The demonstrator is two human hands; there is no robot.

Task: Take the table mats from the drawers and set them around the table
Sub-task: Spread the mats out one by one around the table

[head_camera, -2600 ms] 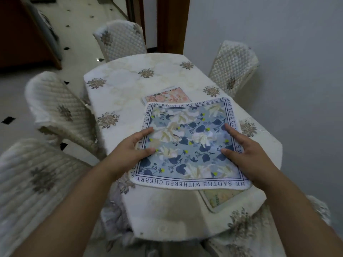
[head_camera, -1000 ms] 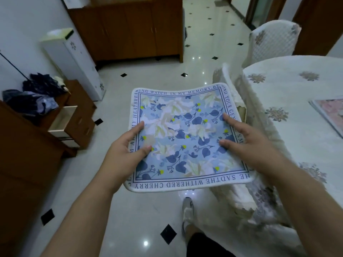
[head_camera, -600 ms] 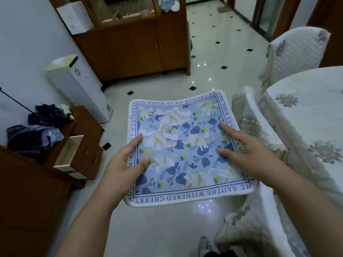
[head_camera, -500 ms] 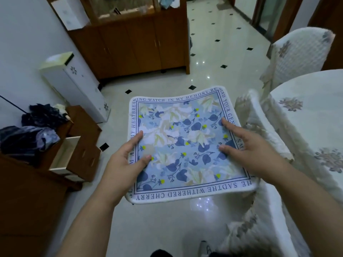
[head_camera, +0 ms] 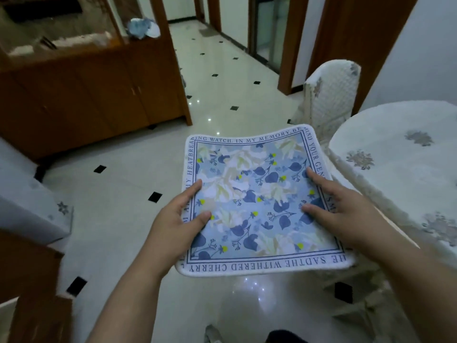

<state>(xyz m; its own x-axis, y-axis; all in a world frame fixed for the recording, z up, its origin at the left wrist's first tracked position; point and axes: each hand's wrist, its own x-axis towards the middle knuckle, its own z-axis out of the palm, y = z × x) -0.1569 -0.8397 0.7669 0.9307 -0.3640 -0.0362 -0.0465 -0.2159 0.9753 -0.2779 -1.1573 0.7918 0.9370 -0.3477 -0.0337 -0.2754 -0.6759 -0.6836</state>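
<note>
Tiled floor (head_camera: pixel 118 201) under floral mat (head_camera: pixel 247 186), table (head_camera: pixel 400 174) alongside.

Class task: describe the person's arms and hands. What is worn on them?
Both forearms are bare up to the frame's edge: no sleeves show. The left hand and right hand wear no gloves, and no rings, watch or bracelet are visible.
</note>
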